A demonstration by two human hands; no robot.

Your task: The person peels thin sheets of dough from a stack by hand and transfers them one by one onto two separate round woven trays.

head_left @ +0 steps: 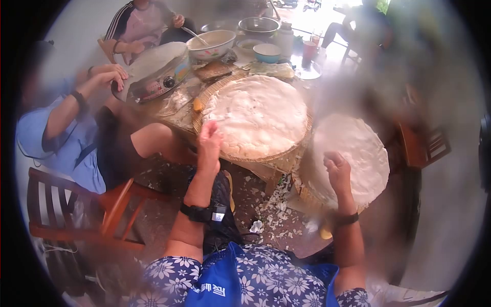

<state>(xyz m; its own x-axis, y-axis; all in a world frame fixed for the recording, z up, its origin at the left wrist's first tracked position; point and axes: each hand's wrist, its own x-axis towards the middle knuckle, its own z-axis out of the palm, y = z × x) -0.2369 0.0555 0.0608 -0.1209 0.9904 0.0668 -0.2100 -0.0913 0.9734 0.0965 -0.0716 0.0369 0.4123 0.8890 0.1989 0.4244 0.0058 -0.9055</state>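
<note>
My left hand [208, 146] reaches up to the near-left edge of a big round white sheet [258, 115] that lies on a woven bamboo tray [302, 138], its fingers pinched at the sheet's rim. A second round white sheet [358, 153] sits on another tray to the right, tilted toward me, and my right hand [337, 171] grips its left edge. I wear a black watch on the left wrist and a dark band on the right.
A person in blue sits at left on a wooden chair [76, 215], hand by an electric pan [153, 77]. Another person sits at the far side. Bowls [212, 43], a metal basin [258, 25] and cups crowd the table. White scraps [273, 210] litter the floor.
</note>
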